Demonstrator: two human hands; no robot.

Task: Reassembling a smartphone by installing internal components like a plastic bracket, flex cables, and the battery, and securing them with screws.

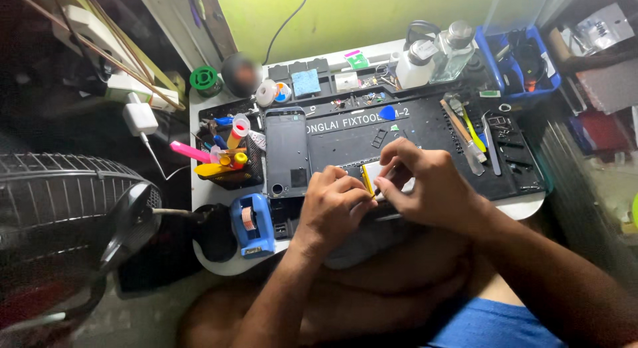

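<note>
Head view, looking down: nearest the camera, two bare forearms are reaching up from the lower edge, over a blue garment point(492, 321), toward the near edge of the work mat point(425, 132); the left hand point(332, 208) is lying knuckles-up with its fingers curled in a near-closed grip against the left edge of a small flat white part with a yellow border point(372, 175); the right hand point(425, 188) is arching over the same part from the right, fingers bent and thumb and forefinger pinching close at its top edge; whether either hand is fully clasping the part cannot be told, since the fingers are hiding most of it; the part is lying at the front centre of the mat, between the two hands. The mat is dark, matte and moulded with shallow compartments, covering a white rounded table point(212, 255) set against a yellow-green wall point(372, 15); a dark phone point(287, 152) is lying flat just left of the hands; a blue tape dispenser point(252, 225) is standing at the table's front left; a mesh holder of coloured pens point(229, 158) is standing behind it; two clear bottles point(435, 55) and a blue bin point(515, 65) are standing at the far right; metal tweezers and spudgers point(475, 138) are lying on the mat's right side; a wire fan guard point(66, 208) is filling the left margin.
</note>
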